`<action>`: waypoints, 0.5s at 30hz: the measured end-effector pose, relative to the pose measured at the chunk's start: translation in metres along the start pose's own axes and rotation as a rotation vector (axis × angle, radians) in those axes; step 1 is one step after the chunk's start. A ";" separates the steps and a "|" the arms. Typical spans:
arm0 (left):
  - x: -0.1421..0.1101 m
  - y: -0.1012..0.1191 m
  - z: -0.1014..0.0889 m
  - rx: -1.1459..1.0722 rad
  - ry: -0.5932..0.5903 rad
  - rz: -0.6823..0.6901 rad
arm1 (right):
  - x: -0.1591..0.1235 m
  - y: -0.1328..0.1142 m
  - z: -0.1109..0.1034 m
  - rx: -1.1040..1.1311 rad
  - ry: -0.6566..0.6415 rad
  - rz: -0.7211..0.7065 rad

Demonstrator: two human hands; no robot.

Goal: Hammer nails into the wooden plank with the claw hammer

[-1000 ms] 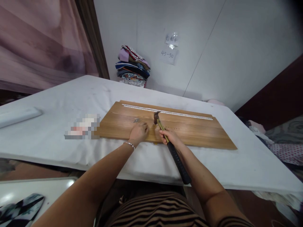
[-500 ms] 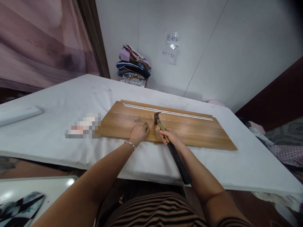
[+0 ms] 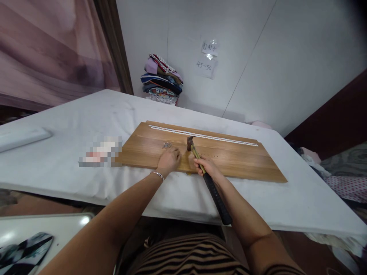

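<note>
My right hand (image 3: 207,166) is wrapped around the handle of a claw hammer (image 3: 213,194), whose long black grip points down toward me. The hammer's rusty-brown head (image 3: 190,143) is over the middle of a wooden board (image 3: 241,158). My left hand (image 3: 169,157) rests palm down on the board, left of the hammer head, its fingers loosely bent with nothing visible in them. Just beyond its knuckles lies a small pile of nails (image 3: 166,145). A short row of small dark dots (image 3: 210,155) marks the board right of the hammer.
Two white strips (image 3: 203,136) run along the board's far side. The board lies on a white-covered table (image 3: 120,110). Folded clothes (image 3: 162,82) are stacked by the wall, below paper notes (image 3: 205,67). A blurred-out item (image 3: 101,152) is left of the board.
Almost nothing differs. The hammer's handle end has dipped very slightly toward me; my left hand, the nails and the board stay where they were.
</note>
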State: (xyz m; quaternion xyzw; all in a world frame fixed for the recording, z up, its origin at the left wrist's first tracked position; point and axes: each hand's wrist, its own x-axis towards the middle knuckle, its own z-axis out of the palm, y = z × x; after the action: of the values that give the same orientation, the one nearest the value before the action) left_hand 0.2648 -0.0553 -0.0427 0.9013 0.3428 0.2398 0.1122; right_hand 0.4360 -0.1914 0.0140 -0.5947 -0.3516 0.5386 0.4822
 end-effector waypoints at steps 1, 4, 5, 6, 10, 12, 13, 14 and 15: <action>0.000 0.000 0.000 0.004 -0.004 -0.001 | -0.001 -0.001 0.000 0.001 0.001 -0.002; 0.000 0.000 0.000 0.010 -0.014 0.003 | -0.001 -0.002 0.001 -0.002 -0.001 -0.013; 0.001 0.000 0.000 0.012 -0.015 0.003 | -0.001 -0.003 0.001 -0.003 -0.002 -0.012; 0.001 -0.001 0.000 0.015 -0.013 0.002 | -0.001 -0.003 0.002 -0.003 -0.003 -0.007; 0.001 -0.002 0.002 0.038 -0.010 0.012 | 0.000 -0.002 0.002 0.012 -0.002 0.020; 0.000 -0.002 0.002 0.037 -0.006 0.026 | 0.000 -0.001 0.002 0.024 -0.002 0.030; 0.000 -0.003 0.003 0.034 -0.002 0.027 | 0.001 -0.001 0.002 0.029 0.001 0.032; 0.000 -0.003 0.003 0.030 0.002 0.026 | 0.001 -0.001 0.002 0.031 0.004 0.035; 0.000 -0.003 0.003 0.027 0.006 0.024 | 0.002 0.000 0.002 0.031 0.009 0.038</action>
State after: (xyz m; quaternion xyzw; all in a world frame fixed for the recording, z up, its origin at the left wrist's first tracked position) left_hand 0.2646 -0.0528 -0.0469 0.9061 0.3354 0.2391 0.0963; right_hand 0.4345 -0.1892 0.0140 -0.5963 -0.3295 0.5505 0.4826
